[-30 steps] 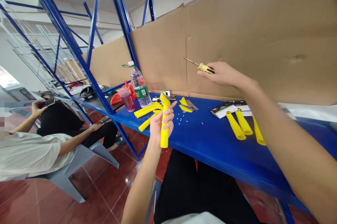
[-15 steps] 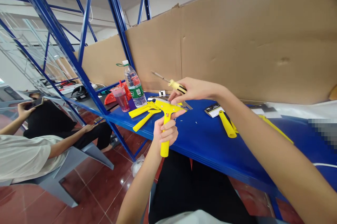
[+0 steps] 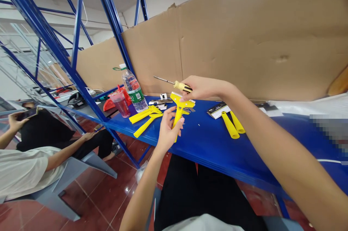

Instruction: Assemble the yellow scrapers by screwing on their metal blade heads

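Observation:
My left hand (image 3: pixel 166 132) is closed loosely around the handle of a yellow scraper (image 3: pixel 178 113), its wide head tilted up above the blue tabletop. My right hand (image 3: pixel 199 85) grips a screwdriver (image 3: pixel 182 86) with a pale yellow and black handle, its metal shaft pointing left. Fingers of that same hand also touch the scraper's head. Left of the scraper lie more yellow scrapers (image 3: pixel 144 124), partly overlapping. Behind my hands are a few flat metal pieces, partly hidden.
A water bottle (image 3: pixel 135 93) and a red drink cup (image 3: pixel 120 103) stand at the table's left end, beside a blue rack post. Yellow handles (image 3: pixel 230 126) and a black-and-white packet (image 3: pixel 216 110) lie to the right. Cardboard (image 3: pixel 233 42) walls the back. A seated person (image 3: pixel 24 166) is at left.
The scraper has turned and risen, its handle now leaning instead of upright. My left hand has shifted its grip, fingers looser. The screwdriver stays in my right hand; the view has shifted slightly.

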A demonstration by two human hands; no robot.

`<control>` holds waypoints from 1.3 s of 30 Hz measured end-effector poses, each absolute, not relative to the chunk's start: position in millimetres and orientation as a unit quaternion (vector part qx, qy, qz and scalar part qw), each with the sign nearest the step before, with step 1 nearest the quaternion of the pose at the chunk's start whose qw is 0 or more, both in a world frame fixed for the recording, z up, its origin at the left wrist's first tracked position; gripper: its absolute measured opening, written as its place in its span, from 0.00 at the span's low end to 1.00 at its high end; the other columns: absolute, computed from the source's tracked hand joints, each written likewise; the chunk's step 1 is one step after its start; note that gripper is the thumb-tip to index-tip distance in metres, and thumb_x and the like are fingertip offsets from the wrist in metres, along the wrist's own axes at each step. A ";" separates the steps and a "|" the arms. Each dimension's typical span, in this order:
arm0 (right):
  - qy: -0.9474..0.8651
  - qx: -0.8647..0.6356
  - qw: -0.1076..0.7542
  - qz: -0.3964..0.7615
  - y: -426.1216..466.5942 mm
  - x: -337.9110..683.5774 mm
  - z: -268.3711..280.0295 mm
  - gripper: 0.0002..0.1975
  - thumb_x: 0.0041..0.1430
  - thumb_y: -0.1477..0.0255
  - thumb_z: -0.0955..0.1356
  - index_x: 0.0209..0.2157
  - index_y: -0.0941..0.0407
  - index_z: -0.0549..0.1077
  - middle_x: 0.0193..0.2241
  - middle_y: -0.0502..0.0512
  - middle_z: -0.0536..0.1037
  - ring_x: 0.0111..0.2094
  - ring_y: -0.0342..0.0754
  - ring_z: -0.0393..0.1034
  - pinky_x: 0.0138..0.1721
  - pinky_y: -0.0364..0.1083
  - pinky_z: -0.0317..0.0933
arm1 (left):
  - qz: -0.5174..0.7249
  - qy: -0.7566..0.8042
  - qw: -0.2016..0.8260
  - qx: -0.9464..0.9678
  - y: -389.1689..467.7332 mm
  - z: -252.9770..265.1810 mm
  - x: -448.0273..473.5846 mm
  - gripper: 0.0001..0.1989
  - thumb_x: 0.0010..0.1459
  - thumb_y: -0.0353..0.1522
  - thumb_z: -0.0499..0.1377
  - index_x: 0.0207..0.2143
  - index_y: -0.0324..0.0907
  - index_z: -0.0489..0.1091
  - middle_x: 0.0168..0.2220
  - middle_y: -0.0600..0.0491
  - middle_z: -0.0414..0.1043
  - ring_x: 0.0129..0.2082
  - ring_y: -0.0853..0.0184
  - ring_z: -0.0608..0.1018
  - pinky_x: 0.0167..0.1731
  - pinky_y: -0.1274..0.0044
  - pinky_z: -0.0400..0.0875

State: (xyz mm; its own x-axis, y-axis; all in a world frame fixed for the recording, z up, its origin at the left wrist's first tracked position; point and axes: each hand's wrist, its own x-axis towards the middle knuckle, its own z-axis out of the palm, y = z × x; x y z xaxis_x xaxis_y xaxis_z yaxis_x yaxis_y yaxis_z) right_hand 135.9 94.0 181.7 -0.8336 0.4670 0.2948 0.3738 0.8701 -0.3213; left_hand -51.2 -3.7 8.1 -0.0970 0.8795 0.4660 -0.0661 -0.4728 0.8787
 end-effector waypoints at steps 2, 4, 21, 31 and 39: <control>-0.945 -0.236 0.190 0.121 98.7 133.8 178.1 0.15 0.60 0.65 0.77 0.29 0.55 0.70 0.24 0.48 0.72 0.25 0.43 0.61 0.27 0.46 0.51 | 0.653 0.396 0.206 0.612 -0.9 3.9 -56.3 0.34 0.65 0.42 0.72 0.69 0.49 0.66 0.58 0.43 0.75 0.44 0.61 0.82 0.37 0.72 0.81; -0.940 -0.241 0.196 0.139 100.0 130.5 174.9 0.16 0.61 0.64 0.77 0.28 0.55 0.71 0.23 0.48 0.72 0.24 0.42 0.62 0.26 0.46 0.53 | 0.639 0.398 0.088 0.653 1.0 2.8 -60.3 0.31 0.67 0.41 0.69 0.69 0.49 0.69 0.66 0.39 0.71 0.60 0.52 0.79 0.55 0.62 0.80; -0.855 -0.433 0.252 0.132 211.6 54.2 83.4 0.10 0.62 0.66 0.77 0.32 0.56 0.79 0.34 0.57 0.84 0.36 0.51 0.79 0.38 0.46 0.67 | 0.806 0.205 0.416 0.368 -17.1 45.2 -133.0 0.37 0.58 0.34 0.73 0.70 0.58 0.72 0.69 0.49 0.73 0.34 0.72 0.80 0.15 0.86 0.66; -0.816 -0.497 0.262 0.132 290.9 -15.8 22.9 0.07 0.54 0.73 0.77 0.34 0.57 0.78 0.40 0.64 0.85 0.44 0.56 0.79 0.42 0.45 0.65 | 0.819 0.213 0.378 0.375 -16.2 39.3 -157.4 0.33 0.63 0.32 0.71 0.69 0.56 0.71 0.71 0.45 0.72 0.24 0.78 0.71 0.15 0.85 0.66; -0.770 -0.462 0.402 0.180 238.1 37.8 48.3 0.12 0.62 0.69 0.71 0.29 0.52 0.63 0.32 0.57 0.81 0.35 0.52 0.80 0.37 0.45 0.68 | 0.851 0.196 0.354 0.335 -11.5 39.4 -149.9 0.34 0.61 0.35 0.73 0.68 0.51 0.69 0.51 0.49 0.84 0.24 0.75 0.74 0.17 0.83 0.66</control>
